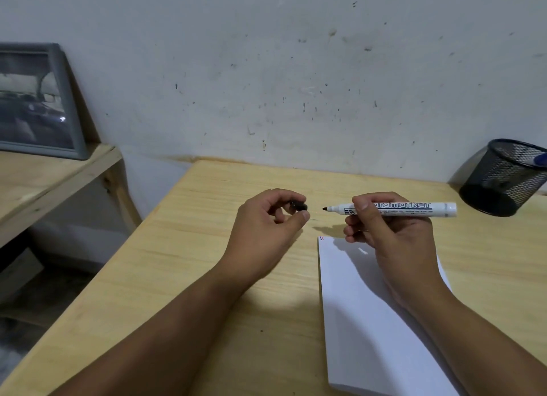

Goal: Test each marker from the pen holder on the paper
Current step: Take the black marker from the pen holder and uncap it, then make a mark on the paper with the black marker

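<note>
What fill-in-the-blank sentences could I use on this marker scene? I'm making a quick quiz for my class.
1. The left hand pinches the black ____ pulled off the marker.
2. The marker's bare tip points toward the ____ hand.
3. The mesh pen holder stands at the table's far ____ corner.
4. The paper shows ____ ink marks.

Missing words: cap; left; right; no

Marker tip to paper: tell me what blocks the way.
Nothing visible does. The right hand holds the marker uncapped, level above the paper's far edge; the left hand pinches the cap off to the side, above the bare table.
</note>
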